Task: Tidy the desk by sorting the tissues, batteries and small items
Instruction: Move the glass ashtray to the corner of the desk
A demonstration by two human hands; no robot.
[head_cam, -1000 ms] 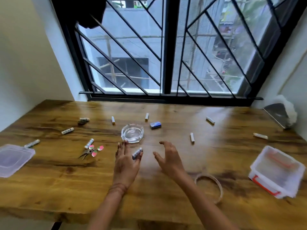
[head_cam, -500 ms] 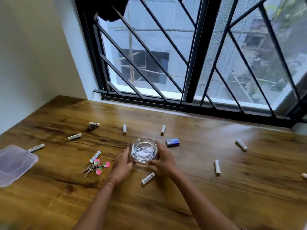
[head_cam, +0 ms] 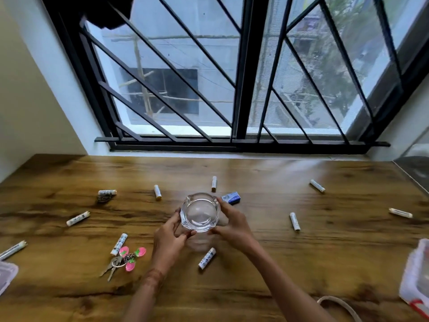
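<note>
A clear glass ashtray (head_cam: 199,212) is lifted a little above the middle of the wooden desk (head_cam: 278,263). My left hand (head_cam: 168,240) grips its left side and my right hand (head_cam: 233,225) its right side. Several white batteries lie scattered around; one battery (head_cam: 207,258) is just below my hands, another battery (head_cam: 294,221) to the right. A small blue box (head_cam: 231,197) sits right behind the ashtray. A key ring with pink strawberry charms (head_cam: 125,259) lies at the left.
A clear plastic lid (head_cam: 5,276) pokes in at the left edge. A white box with red clasps (head_cam: 416,280) stands at the right edge, with a round ring (head_cam: 341,305) in front of it. The barred window runs along the desk's far side.
Both hands reached forward from the desk, closed on the ashtray and raised it slightly. The battery that lay by my left hand stays on the desk. The camera swung left, then back.
</note>
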